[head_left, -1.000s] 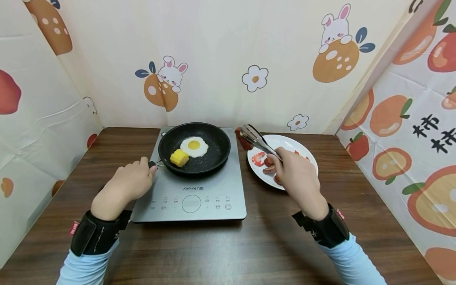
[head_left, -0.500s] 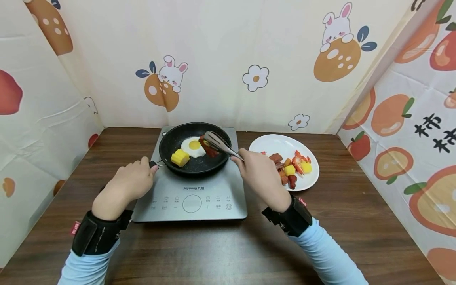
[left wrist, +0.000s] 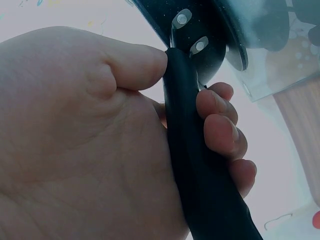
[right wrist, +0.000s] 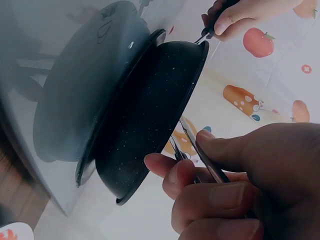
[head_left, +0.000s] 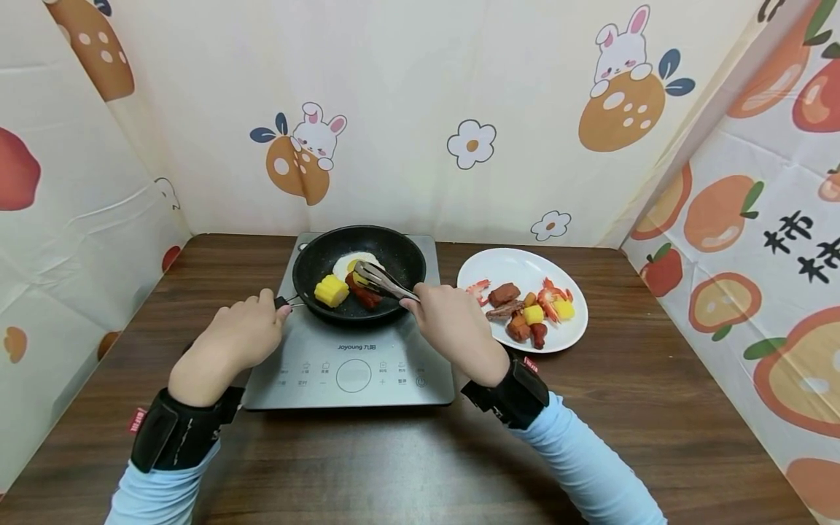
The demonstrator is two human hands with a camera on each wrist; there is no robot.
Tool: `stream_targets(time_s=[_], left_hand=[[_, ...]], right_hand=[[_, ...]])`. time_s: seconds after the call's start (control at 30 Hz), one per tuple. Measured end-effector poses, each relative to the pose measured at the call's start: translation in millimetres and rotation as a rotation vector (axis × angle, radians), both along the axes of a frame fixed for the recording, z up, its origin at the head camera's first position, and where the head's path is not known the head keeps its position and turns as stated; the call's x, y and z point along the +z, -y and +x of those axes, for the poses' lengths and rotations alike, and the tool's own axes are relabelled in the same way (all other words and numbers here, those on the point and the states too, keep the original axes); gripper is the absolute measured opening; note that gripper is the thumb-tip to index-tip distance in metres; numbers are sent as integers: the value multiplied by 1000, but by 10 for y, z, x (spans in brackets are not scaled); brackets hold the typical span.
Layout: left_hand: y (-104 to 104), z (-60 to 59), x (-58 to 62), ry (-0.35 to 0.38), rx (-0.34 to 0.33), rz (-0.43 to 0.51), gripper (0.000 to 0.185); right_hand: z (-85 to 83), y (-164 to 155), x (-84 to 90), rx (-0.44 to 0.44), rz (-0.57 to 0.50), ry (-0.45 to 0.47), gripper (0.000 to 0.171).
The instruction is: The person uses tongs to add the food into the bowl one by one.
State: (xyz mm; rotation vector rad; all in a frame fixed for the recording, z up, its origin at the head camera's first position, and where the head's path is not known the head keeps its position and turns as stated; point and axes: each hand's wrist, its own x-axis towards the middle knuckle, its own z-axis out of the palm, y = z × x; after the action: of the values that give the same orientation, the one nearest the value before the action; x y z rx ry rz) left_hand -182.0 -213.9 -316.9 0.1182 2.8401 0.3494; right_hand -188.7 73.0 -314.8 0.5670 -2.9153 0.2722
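We've moved the sausage (head_left: 362, 293) from plate (head_left: 499, 261) into pan (head_left: 400, 257) w/ tongs (head_left: 383, 281) squeezed by right hand (head_left: 453, 328); left hand (head_left: 236, 339) grips pan handle (left wrist: 195, 165).

Walls: cream cloth (head_left: 407, 87) printed with rabbits, flowers and fruit, on far, left and right sides.
Table: dark wood (head_left: 394, 467), evenly lit.

Left hand (head_left: 232, 339) fingers curled tight, wrist low. Right hand (head_left: 453, 324) fingers pinched, forearm angled inward. Both wrists strapped.
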Motion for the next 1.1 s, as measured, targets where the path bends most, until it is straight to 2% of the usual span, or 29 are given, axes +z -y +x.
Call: stream_targets(time_s=[0.77,1.1], left_hand=[[-3,10,2,4,-3,-6,50],[-2,12,8,-5,-8,-2,49]], right_hand=[[-31,75,-32,-102,74,-4,43],[-12,90,-39,-93,54,-22,44]])
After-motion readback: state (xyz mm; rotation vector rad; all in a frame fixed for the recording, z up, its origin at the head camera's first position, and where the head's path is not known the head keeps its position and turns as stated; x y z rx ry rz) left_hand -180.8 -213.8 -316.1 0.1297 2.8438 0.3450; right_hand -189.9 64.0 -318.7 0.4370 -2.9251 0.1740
